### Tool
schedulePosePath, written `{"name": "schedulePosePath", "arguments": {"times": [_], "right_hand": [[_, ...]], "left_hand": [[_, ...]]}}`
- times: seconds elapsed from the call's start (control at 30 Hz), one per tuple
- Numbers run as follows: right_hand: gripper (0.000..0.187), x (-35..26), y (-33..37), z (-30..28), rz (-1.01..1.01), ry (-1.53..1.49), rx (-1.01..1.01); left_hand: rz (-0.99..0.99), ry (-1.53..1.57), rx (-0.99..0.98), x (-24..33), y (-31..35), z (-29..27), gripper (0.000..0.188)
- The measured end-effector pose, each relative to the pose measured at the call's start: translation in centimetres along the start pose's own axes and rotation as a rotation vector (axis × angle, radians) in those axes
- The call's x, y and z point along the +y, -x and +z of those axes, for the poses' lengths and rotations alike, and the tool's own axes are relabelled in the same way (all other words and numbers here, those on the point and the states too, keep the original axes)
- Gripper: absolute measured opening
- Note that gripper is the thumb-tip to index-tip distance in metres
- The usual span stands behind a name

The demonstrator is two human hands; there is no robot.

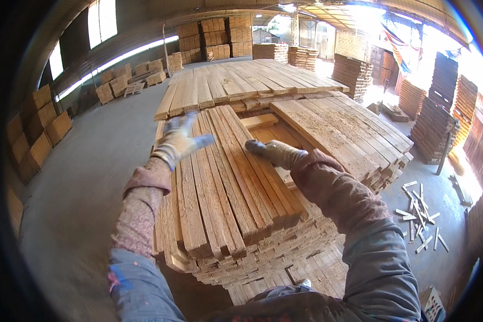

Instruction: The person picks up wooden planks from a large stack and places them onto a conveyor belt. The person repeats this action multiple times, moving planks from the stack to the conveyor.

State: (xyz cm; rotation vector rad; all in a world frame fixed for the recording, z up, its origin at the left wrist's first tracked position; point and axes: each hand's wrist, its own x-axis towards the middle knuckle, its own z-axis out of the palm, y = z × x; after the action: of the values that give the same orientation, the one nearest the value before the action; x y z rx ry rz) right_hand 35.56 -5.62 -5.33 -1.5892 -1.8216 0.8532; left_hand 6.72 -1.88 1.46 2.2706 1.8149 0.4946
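My left hand (180, 140), in a light work glove with grey-blue fingers, is open with its fingers spread. It is over the left planks of a row of long rough-sawn wooden planks (220, 177) on top of a stack. My right hand (276, 153), gloved with dark fingertips, is at the right side of this row. Its dark tip points left against the row's edge plank; most of its fingers are hidden, so its grip does not show. Beside it is a gap in the top layer, with a short crosswise wooden piece (260, 121) at its far end.
More planks (343, 131) lie right of the gap, and another plank stack (247, 80) stands beyond. Lower layers (273, 249) stick out unevenly near me. Scattered wood offcuts (421, 214) are on the right floor. Tall wood stacks (437, 118) stand to the right; wood bundles (40, 129) are along the left wall.
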Motion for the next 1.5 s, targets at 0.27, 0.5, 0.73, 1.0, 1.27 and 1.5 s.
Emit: {"name": "schedulePosePath", "arguments": {"times": [0.27,0.5,0.73,1.0,1.27,1.5], "right_hand": [[0.044,7.1,-1.6,-9.5,0.360,1.109,0.270],[0.048,3.2,-1.8,-10.1,0.106,0.456,0.228],[0.069,-4.2,2.1,-4.1,0.187,-0.014,-0.203],[0.033,11.2,-1.5,-14.4,0.383,1.242,0.349],[0.030,21.3,0.8,-26.6,0.054,1.709,0.550],[0.066,17.6,-1.5,-19.5,0.587,1.383,0.514]], "left_hand": [[-0.376,0.437,-0.101,-13.5,-1.2,-1.6,0.090],[-0.171,0.765,-0.061,-12.1,2.7,0.3,0.063],[-0.146,0.776,-0.015,-16.2,5.2,0.4,0.068],[-0.152,0.791,0.069,-18.2,1.0,4.1,0.078],[-0.152,1.152,-0.065,-16.3,-0.7,6.2,0.060],[-0.194,0.896,0.060,-17.9,1.0,4.4,0.066]]}}
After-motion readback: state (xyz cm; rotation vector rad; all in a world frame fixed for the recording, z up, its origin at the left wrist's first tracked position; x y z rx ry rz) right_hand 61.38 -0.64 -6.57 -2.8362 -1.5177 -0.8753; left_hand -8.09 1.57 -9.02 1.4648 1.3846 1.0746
